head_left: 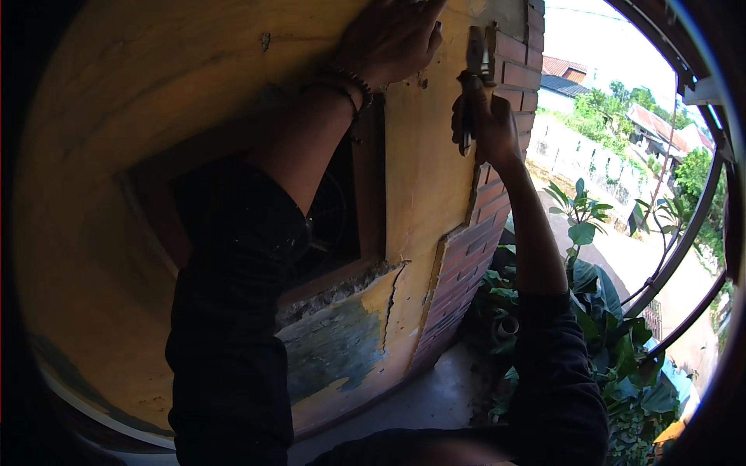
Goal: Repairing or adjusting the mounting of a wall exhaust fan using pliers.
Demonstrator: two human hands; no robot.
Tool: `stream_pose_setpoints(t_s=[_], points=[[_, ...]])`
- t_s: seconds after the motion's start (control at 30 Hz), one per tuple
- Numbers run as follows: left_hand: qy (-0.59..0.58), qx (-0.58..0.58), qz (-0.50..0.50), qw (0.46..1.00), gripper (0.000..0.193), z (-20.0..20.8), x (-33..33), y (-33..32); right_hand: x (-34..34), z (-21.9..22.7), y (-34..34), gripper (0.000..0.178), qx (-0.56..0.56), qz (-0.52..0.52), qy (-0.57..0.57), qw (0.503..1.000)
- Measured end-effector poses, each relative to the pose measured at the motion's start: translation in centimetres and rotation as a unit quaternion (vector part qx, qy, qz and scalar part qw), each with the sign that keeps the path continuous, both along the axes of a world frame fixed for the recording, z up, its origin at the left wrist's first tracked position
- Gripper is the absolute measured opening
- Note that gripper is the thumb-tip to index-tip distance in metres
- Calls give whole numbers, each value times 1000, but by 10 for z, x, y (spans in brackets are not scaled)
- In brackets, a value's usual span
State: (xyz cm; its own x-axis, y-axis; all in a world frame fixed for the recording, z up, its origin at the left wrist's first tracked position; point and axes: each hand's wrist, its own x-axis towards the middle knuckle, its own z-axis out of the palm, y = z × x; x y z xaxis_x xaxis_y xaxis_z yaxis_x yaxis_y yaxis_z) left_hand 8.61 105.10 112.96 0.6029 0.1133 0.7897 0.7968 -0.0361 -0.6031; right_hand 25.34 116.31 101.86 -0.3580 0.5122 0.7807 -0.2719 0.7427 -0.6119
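Observation:
My right hand point(489, 124) is closed around a hand tool point(476, 50) with a dark metal head pointing up. It looks like pliers, but the fingers hide much of its handle. The tool is held at the border between the yellow plaster wall point(423, 186) and a strip of red brick facing point(513, 75). To its left, my left hand point(392, 43) reaches up against the wall, its fingers stretched toward the upper edge of the picture and partly cut off there. Nothing shows in it. A dark beaded bracelet point(353, 84) circles that wrist.
Behind my left forearm is a dark, framed opening point(338, 210) in the wall. Below it, a crack point(392, 303) runs down through peeling plaster. Leafy plants point(594, 311) stand at the lower right beside the bricks. Curved dark metal bars point(684, 248) cross the far right.

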Motion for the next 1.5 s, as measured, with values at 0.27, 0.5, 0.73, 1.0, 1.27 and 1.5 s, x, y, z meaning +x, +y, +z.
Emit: stream_pose_setpoints(t_s=[0.27, 0.5, 0.73, 1.0, 1.27, 1.5], points=[[7, 32, -5, 999, 65, 2, -12, 5, 12, 3, -6, 60, 0, 7, 44, 999], [-37, -11, 2, 999, 47, -13, -5, 13, 44, -22, 17, 51, -78, -62, -238, 966], [-345, -205, -120, 908, 41, -86, 52, 45, 69, -38, 41, 40, -129, -72, -149, 978], [-543, -598, -304, 505, 96, -124, 102, 94, 72, 5, 55, 37, -81, -118, -189, 972], [-569, -558, -444, 409, 82, -94, 130, 110, 95, 85, 77, 35, -12, -97, -335, 937], [-572, -547, -519, 323, 66, -69, 131, 122, 75, 146, 78, 31, 23, -258, -499, 827]])
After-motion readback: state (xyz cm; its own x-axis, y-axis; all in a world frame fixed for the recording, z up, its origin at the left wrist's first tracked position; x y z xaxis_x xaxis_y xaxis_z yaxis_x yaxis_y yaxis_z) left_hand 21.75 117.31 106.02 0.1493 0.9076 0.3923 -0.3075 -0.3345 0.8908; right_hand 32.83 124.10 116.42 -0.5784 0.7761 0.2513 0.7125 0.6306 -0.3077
